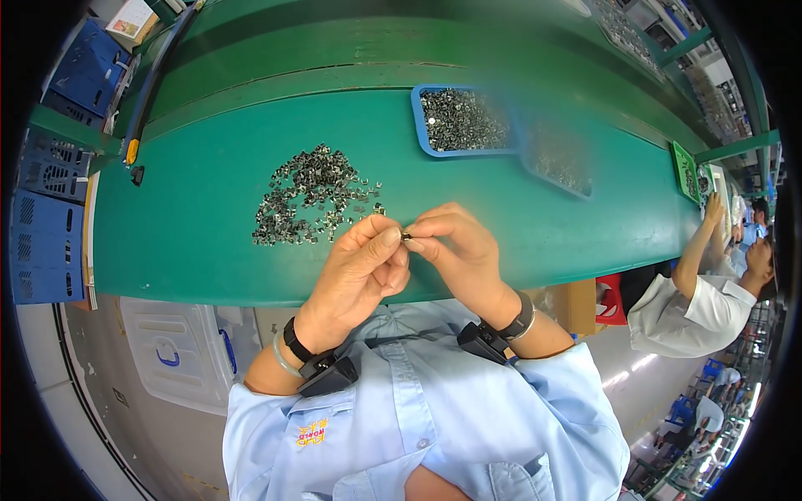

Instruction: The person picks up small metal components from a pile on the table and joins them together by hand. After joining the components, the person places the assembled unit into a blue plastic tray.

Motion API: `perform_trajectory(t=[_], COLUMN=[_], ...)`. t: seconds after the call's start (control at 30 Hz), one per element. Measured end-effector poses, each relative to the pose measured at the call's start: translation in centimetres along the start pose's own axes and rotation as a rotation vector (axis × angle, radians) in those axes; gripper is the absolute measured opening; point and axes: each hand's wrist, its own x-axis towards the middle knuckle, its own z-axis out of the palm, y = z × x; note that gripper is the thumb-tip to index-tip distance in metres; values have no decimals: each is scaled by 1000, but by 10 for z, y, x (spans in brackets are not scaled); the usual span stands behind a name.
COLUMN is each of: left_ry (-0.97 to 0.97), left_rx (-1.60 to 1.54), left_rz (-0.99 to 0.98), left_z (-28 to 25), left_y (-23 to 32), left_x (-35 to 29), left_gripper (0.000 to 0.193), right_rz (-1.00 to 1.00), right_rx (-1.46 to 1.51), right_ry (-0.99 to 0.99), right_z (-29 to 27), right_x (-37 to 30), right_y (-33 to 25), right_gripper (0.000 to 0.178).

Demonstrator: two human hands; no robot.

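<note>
My left hand (365,255) and my right hand (458,247) meet above the near part of the green bench. Between their fingertips is a small black component (406,236), pinched from both sides; its finer shape is too small to make out. Just beyond my left hand lies a loose pile of small black-and-silver components (311,194), spread over the mat. Farther off, to the right of the pile, a blue tray (416,125) holds many similar small parts. Beside it a second tray (555,188) with parts appears blurred.
The green bench top (184,225) curves across the view. Blue crates (48,221) stack at the far left, and a clear lidded plastic box (175,351) stands below the bench. At the right a co-worker in a white shirt (702,313) reaches toward a green tray (685,171).
</note>
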Motion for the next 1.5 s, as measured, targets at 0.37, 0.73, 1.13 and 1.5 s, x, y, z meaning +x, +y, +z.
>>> perform_trajectory(t=[0.37,0.73,1.13,1.5], left_ry=[5,21,125,233], left_rx=[44,97,229,130], left_rz=[-11,-14,34,163], left_z=[-2,2,4,-39], left_y=[2,7,16,29], left_x=[-1,-3,-2,-20], left_gripper=[16,16,16,12], right_rz=[-128,-86,-177,-98], right_rx=[-168,-132,-374,-700], right_ry=[-46,-48,3,-162], right_z=[-3,-1,-18,-33], right_x=[0,-1,25,76], right_y=[3,4,6,42], right_gripper=[13,13,13,19])
